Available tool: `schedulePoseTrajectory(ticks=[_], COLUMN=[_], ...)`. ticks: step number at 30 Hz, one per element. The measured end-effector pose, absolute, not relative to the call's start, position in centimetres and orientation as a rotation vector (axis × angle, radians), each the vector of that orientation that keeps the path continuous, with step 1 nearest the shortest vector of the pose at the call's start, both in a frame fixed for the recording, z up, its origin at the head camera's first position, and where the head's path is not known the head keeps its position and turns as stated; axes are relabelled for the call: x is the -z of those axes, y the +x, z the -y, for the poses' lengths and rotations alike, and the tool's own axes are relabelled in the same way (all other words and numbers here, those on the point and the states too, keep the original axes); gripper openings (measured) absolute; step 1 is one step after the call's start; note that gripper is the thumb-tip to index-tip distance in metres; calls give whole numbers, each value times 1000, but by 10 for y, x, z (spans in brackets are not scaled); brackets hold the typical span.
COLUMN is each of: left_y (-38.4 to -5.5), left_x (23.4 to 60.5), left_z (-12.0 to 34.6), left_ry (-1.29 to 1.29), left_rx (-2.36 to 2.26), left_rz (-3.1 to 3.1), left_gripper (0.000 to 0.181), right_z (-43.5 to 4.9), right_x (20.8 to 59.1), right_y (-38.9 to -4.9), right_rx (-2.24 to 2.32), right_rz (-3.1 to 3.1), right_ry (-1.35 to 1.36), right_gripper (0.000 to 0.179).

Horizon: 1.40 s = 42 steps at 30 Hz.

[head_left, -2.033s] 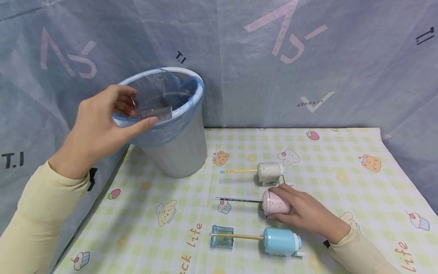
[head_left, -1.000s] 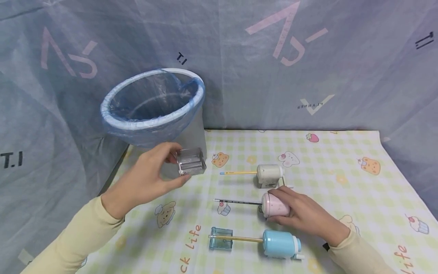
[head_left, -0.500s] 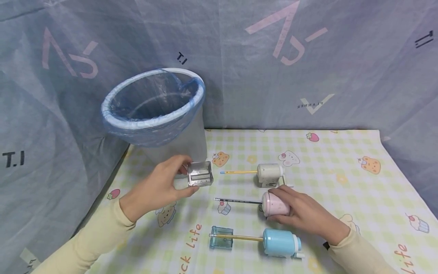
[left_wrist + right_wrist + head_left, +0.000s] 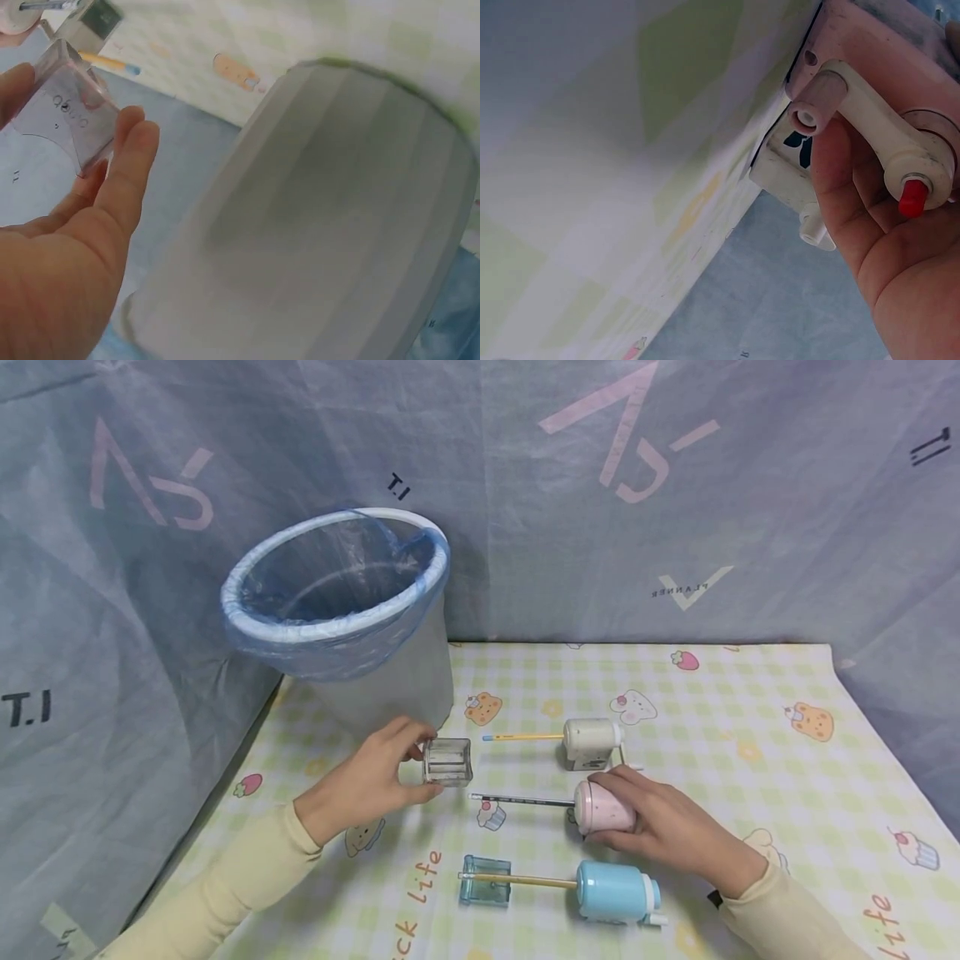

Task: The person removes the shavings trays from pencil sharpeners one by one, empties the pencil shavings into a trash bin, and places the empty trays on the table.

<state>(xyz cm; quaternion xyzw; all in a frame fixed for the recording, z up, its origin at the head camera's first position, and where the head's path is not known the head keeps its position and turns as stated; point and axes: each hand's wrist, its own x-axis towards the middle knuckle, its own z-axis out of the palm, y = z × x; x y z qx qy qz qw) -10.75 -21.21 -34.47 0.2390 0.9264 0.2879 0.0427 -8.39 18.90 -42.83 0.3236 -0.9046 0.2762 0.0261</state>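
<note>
In the head view my left hand (image 4: 371,782) pinches a clear smoky shavings drawer (image 4: 447,762) by its sides, thumb and fingers apart across it. The left wrist view shows the same drawer (image 4: 66,109) from its outer face. My right hand (image 4: 663,822) grips a pink crank pencil sharpener (image 4: 602,806) on the cloth. A black pencil (image 4: 525,799) sticks out of it to the left. In the right wrist view its cream crank handle (image 4: 877,120) with a red end lies near my palm.
Behind stands a cream crank sharpener (image 4: 587,742) with a yellow pencil (image 4: 525,737). In front lies a blue sharpener (image 4: 611,891) holding a gold pencil (image 4: 540,882), over a teal drawer (image 4: 480,895). A grey bin (image 4: 420,668) with a blue liner (image 4: 330,656) stands at back left.
My left hand has carried the clear drawer from above the bin's rim down and right, to beside the black pencil's end. The right hand stays on the pink sharpener.
</note>
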Motion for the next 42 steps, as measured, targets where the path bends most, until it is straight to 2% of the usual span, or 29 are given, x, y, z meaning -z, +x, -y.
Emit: schedulePoseTrajectory(ticks=[25, 42], left_y=[-123, -124], left_x=[384, 390], left_z=[216, 214], left_ry=[691, 779], left_rx=[-854, -625], left_rz=[-2752, -2817], left_gripper=[57, 58], right_z=[-188, -188], right_x=[427, 428], right_y=[-84, -84], right_rx=[-860, -883], right_rz=[2798, 2794], right_ry=[999, 1002], right_gripper=[58, 58])
